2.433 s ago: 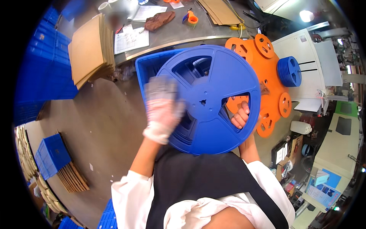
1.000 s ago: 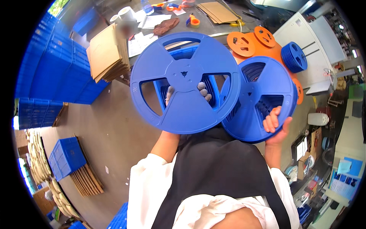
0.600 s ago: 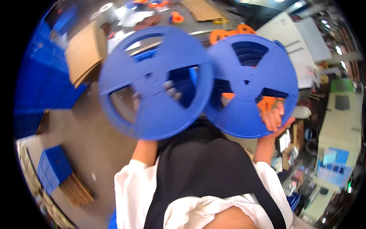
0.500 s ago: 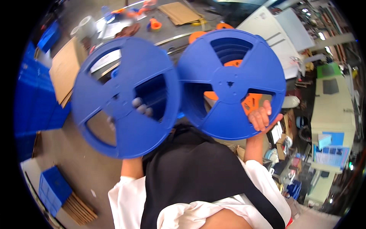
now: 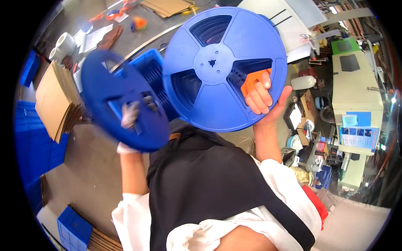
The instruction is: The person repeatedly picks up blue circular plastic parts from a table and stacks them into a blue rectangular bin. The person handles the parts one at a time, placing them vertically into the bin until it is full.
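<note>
My left hand (image 5: 130, 115) is closed on a blue plastic reel (image 5: 100, 90), which is tilted and motion-blurred. Its fingers, in what looks like a pale glove, show through the reel's cut-outs. My bare right hand (image 5: 261, 98) grips the rim of another large blue reel (image 5: 212, 63), fingers curled through a window and thumb outside. This reel faces up at me, with a round hub and three windows. Dark blue layered edges show through those windows. An orange piece (image 5: 252, 80) is partly visible behind the lower right window.
A ribbed blue bin (image 5: 148, 58) is behind the reels, by the edge of a grey worktable (image 5: 157, 27). On the table are white rolls (image 5: 66, 43), papers and cardboard (image 5: 167, 6). A cardboard stack (image 5: 56, 100) and blue crates (image 5: 37, 138) line the left. A pale machine (image 5: 356, 100) stands right.
The left reel has tilted steeply and come away from the right one, baring a blue bin between them. The right reel has shifted up and left in view, still in my right hand.
</note>
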Available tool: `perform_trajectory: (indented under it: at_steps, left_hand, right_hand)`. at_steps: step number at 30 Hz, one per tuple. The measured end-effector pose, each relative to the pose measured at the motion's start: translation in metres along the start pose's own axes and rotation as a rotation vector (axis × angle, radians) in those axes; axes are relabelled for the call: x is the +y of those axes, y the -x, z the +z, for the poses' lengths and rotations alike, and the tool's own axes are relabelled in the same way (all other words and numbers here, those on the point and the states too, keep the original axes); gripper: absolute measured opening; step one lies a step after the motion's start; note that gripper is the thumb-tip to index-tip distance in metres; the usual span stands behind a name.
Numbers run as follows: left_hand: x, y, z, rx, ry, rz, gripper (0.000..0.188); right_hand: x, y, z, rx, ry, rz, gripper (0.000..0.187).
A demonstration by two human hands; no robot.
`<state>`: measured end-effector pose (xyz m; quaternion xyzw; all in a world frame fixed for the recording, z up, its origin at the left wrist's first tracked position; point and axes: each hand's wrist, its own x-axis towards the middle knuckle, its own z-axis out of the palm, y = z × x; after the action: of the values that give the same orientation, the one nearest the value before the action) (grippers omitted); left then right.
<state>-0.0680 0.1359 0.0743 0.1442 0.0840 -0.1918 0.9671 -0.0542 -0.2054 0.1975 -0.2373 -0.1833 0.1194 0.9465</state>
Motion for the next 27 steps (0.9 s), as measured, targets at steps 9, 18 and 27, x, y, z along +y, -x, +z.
perform_trajectory:
  at_steps: [9, 18, 27]
  left_hand:
    - [-0.06, -0.048, 0.072, 0.085, -0.333, -0.176, 0.041]
    - [0.002, -0.003, 0.026, -0.072, 0.228, -0.153, 0.073]
    - [0.009, 0.002, 0.012, -0.267, 0.472, -0.037, 0.071]
  right_hand:
    - [0.092, -0.022, 0.039, 0.253, 0.731, 0.334, 0.051]
    - [0.059, -0.009, 0.022, 0.635, 0.713, 0.126, 0.052]
    - [0.027, 0.038, -0.024, 0.679, 0.482, -0.037, 0.051]
